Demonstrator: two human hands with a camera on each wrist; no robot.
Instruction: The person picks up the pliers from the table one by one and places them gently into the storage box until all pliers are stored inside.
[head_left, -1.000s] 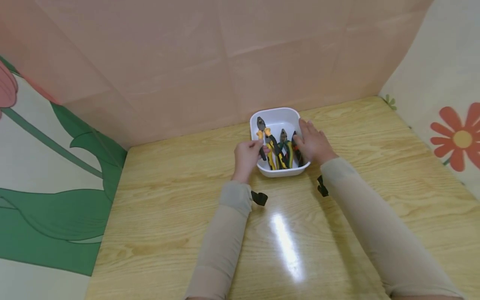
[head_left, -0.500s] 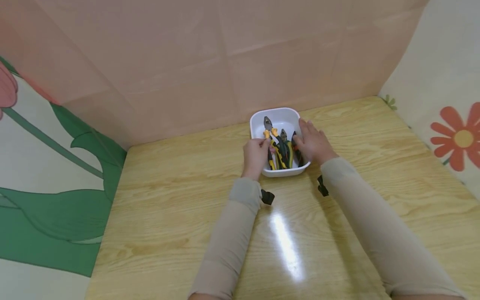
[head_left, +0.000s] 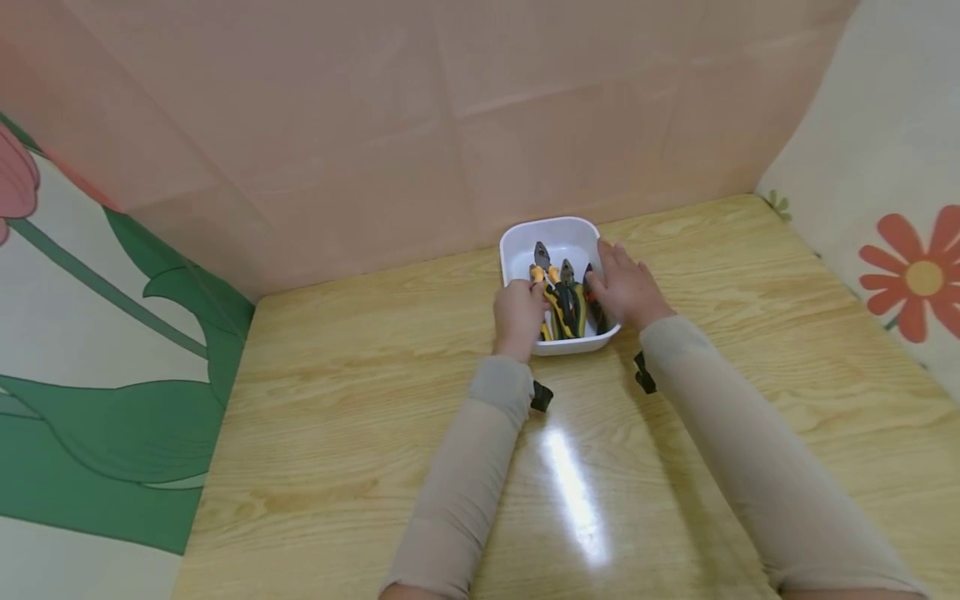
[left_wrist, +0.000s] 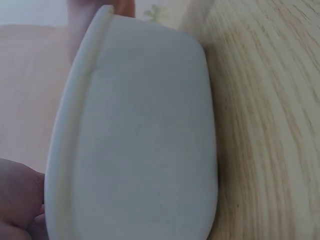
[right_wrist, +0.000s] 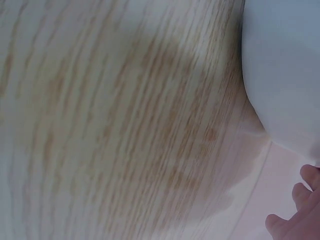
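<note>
In the head view a white plastic tray (head_left: 558, 349) holds several pliers with black, yellow and green handles. My left hand (head_left: 517, 312) reaches over its left rim and pinches a handle of yellow-and-black pliers (head_left: 542, 254), whose dark head points away from me. The handle ends are hidden behind that hand. My right hand (head_left: 628, 287) rests at the right rim, thumb inside near dark-handled pliers (head_left: 597, 315) and fingers spread outside. Pliers with green-and-yellow handles (head_left: 578, 304) lie between. Both wrist views mostly show the tray's outer wall (left_wrist: 145, 125), with fingers (right_wrist: 302, 195) at the right one's corner.
The tray stands on a wood-grain table (head_left: 337, 417), close to a pink cloth backdrop (head_left: 360, 150). Flower-patterned sheets hang on both sides, with a red flower (head_left: 924, 277) on the right. A bright light reflection lies on the table in front of the tray.
My left hand has moved right and lowered the yellow-and-black pliers among the other pliers in the tray. The right hand has stayed at the rim.
</note>
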